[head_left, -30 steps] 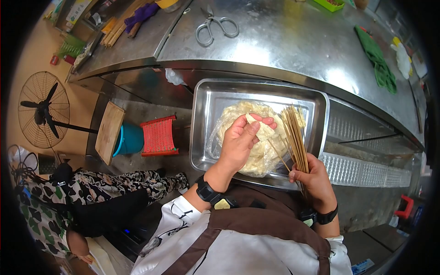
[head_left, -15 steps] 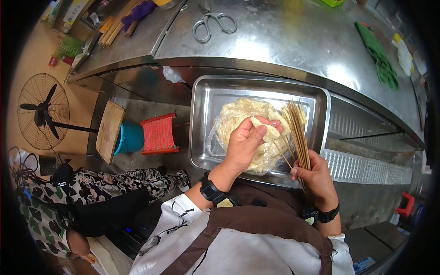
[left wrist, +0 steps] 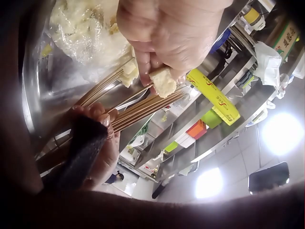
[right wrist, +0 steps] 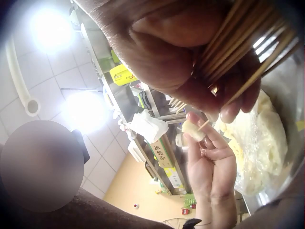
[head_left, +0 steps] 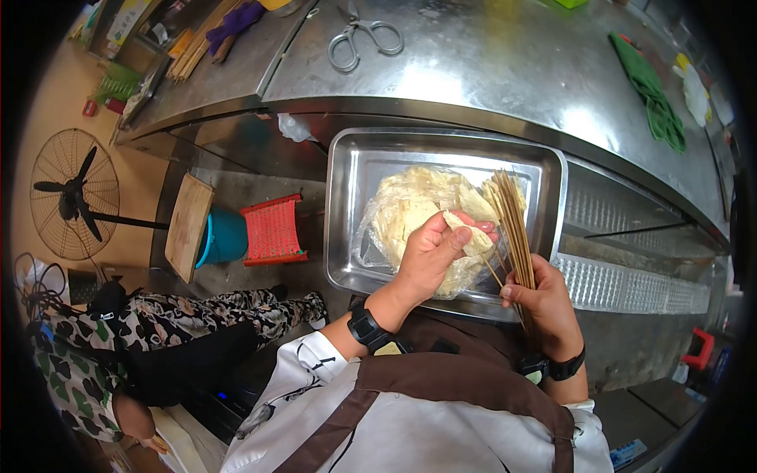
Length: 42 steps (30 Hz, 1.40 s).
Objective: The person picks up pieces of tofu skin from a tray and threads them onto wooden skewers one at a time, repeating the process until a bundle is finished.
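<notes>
In the head view the left hand [head_left: 434,256] pinches a pale, folded piece of food [head_left: 468,234] between thumb and fingers. The right hand [head_left: 546,303] grips a bundle of thin wooden skewers [head_left: 514,229]; one skewer [head_left: 495,272] slants apart from the bundle toward the pale piece. In the right wrist view, that skewer's tip touches the piece [right wrist: 193,130]. Beneath the hands, a heap of pale food in clear plastic [head_left: 410,205] lies in a steel tray [head_left: 339,197].
Beyond the tray is a steel counter [head_left: 473,63] with scissors [head_left: 364,38] and a green cloth [head_left: 648,93]. To the left stand a red stool [head_left: 272,229], a blue bucket [head_left: 225,236], a fan [head_left: 72,193] and another person in camouflage clothing [head_left: 197,323].
The left hand has moved right and slightly nearer the body with the pale piece, closer to the skewer bundle. The right hand has barely moved and still grips the skewers.
</notes>
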Tool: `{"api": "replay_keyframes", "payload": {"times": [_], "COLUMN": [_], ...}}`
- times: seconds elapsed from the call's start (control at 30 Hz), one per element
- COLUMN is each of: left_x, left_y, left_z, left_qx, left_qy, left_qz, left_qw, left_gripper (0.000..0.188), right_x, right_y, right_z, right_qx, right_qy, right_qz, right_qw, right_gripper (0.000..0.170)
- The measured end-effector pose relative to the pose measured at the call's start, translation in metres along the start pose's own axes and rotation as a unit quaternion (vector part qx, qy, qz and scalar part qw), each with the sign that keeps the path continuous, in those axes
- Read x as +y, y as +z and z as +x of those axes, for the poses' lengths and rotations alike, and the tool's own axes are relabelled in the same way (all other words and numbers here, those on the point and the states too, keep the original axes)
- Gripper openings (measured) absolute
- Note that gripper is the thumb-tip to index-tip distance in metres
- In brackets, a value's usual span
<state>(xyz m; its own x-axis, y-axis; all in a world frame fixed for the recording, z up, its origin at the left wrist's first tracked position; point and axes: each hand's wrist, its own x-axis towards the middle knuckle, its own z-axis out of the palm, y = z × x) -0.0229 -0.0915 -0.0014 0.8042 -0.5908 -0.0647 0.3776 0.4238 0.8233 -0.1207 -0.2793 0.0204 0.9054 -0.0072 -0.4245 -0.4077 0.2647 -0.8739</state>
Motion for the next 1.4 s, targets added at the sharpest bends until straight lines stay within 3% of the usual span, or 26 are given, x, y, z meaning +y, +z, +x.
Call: {"api": "replay_keyframes", "payload": {"times": [0.73,0.83,0.9,1.03,1.1,1.13,1.17,1.23,1.3,1.37,1.4], "left_x": [-0.021,-0.012,-0.014,-0.013,-0.009,0.000,0.001,0.003,0.014,0.022,0.026], "left_y": [0.006,0.004,0.001,-0.003,-0.002,0.001,-0.001,-0.006,-0.021,-0.036,-0.040], "left_z": [-0.007,-0.004,-0.001,0.002,0.005,0.005,0.002,-0.001,-0.008,-0.016,-0.020], "left_qx": [0.009,0.040,0.062,0.062,0.051,0.062,0.061,0.137,0.157,0.151,0.150], "left_qy": [-0.027,-0.048,-0.019,-0.051,-0.067,-0.099,-0.101,-0.021,-0.001,0.080,0.079], "left_qz": [-0.036,0.060,0.124,0.141,0.233,0.269,0.269,0.297,0.357,0.535,0.536], "left_qw": [0.999,0.996,0.990,0.987,0.969,0.956,0.956,0.945,0.921,0.827,0.827], "left_gripper": [0.016,0.015,0.016,0.018,0.020,0.023,0.023,0.024,0.024,0.022,0.022], "right_x": [0.000,0.000,0.007,-0.005,-0.011,-0.011,-0.011,-0.010,-0.007,-0.003,-0.006], "right_y": [0.003,0.004,-0.006,-0.007,-0.011,-0.009,-0.005,-0.003,-0.009,-0.017,-0.018], "right_z": [-0.002,-0.004,-0.004,-0.015,-0.015,-0.014,-0.013,-0.012,-0.012,-0.011,-0.012], "right_qx": [0.009,0.040,0.027,0.008,-0.102,-0.102,-0.077,-0.050,-0.049,-0.056,-0.039], "right_qy": [0.001,-0.007,-0.103,-0.017,0.089,0.091,0.073,0.055,-0.021,-0.059,-0.046], "right_qz": [0.002,0.017,-0.109,-0.020,0.033,0.034,0.051,0.072,0.062,0.046,0.033], "right_qw": [1.000,0.999,0.988,1.000,0.990,0.990,0.993,0.995,0.997,0.996,0.998], "right_gripper": [0.029,0.023,0.018,0.015,0.012,0.012,0.015,0.019,0.028,0.033,0.032]}}
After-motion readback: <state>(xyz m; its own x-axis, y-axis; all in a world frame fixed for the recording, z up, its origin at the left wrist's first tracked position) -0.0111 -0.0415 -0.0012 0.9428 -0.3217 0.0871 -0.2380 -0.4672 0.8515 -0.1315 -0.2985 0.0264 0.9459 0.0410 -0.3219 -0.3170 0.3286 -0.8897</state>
